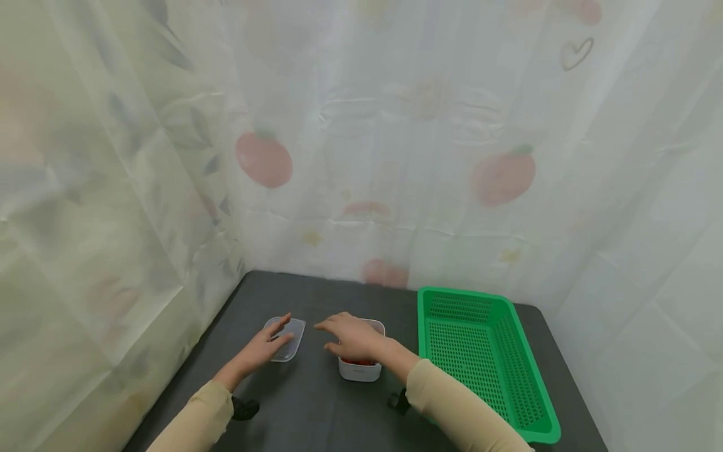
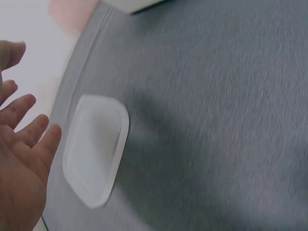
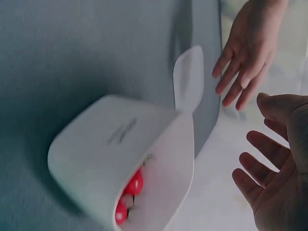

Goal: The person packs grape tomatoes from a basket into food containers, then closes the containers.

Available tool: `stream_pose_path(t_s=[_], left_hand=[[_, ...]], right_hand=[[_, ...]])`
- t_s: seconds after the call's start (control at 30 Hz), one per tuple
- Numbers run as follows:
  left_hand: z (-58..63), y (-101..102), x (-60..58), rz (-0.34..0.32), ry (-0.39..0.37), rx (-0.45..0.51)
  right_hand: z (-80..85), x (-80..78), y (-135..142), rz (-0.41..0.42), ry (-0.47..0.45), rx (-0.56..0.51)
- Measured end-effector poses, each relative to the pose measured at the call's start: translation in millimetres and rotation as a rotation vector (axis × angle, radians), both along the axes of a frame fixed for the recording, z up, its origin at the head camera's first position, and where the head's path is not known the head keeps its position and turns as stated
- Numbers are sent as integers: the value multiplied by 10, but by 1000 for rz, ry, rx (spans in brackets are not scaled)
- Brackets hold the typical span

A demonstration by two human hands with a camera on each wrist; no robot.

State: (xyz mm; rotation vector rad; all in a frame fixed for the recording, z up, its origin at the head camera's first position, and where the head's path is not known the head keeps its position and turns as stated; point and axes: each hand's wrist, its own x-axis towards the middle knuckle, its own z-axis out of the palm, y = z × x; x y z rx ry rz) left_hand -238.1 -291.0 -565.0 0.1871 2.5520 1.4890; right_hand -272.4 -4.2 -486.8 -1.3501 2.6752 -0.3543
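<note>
A white plastic container [image 1: 360, 373] stands on the table, and small red cherry tomatoes [image 3: 134, 184] lie inside it, some with green stems. My right hand [image 1: 353, 338] hovers over the container with its fingers extended and holds nothing. To the left, a translucent white lid [image 2: 96, 150] lies flat on the table, apart from the container. My left hand [image 1: 262, 349] is held above the lid, fingers spread, gripping nothing. Part of the container's opening is hidden by my right hand in the head view.
A green perforated plastic basket [image 1: 425, 339] sits to the right of the container, partly behind my right sleeve. The dark grey table [image 1: 327, 414] is bordered by a pale printed curtain [image 1: 395, 157] at the back and sides.
</note>
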Motion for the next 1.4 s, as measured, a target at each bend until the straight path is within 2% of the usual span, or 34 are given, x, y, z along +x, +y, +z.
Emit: stream_pose_path(t_s=[0.27,0.47,0.57,0.7,0.9,1.07,1.17,1.27,1.4], left_hand=[[-71,-309,14,92,29,-50],[-129,-445,59,132,92,-153],[-131,-485,72,160,66,-158],[-123,-507,64,175,-18,-151],[-144,-503,13,166,-61,-162],[-179,-519,-9,178,-101,-160],[-197,-521,-27,185,-124,-156],[-193,-506,-41,196,-136,-158],[-189,-479,-62,219,-137,-157]], right_hand=[[-140,144,-279,86,1,-52],[-301,245,-502,89,-25,-59],[-396,286,-606,73,-68,-77],[-541,327,-714,26,-152,-136],[-749,356,-833,-96,-329,-286],[-886,391,-925,-275,-578,-423],[-947,397,-959,-348,-693,-512],[-992,393,-982,-391,-776,-587],[-1046,374,-1007,-431,-951,-743]])
